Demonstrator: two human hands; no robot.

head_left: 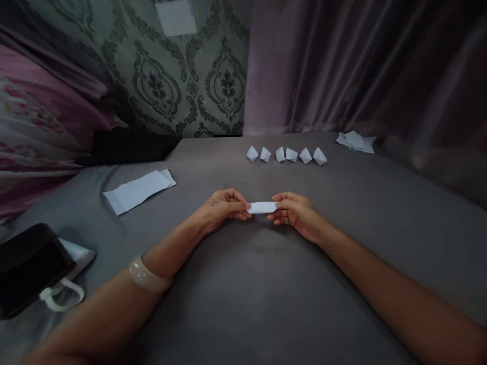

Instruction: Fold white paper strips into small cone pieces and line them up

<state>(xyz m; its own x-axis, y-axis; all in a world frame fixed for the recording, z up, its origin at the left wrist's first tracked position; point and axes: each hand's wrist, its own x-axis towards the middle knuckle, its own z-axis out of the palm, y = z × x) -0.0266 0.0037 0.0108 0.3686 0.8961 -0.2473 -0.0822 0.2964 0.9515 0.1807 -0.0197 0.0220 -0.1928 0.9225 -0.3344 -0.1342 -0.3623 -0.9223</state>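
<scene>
Between my two hands is a narrow folded strip of white paper (262,208), held level just above the grey cloth. My left hand (227,204) pinches its left end between thumb and fingers. The right end is gripped the same way by my right hand (292,209). Beyond the hands, several small folded white paper shapes (252,154) stand in a row, pointed and faceted.
Grey cloth (243,284) covers the surface. White paper sheets (140,190) lie at the left, and paper scraps (355,142) at the far right. A black case (34,268) with a white loop sits near left. Curtains (323,66) and a patterned wall (190,76) stand behind.
</scene>
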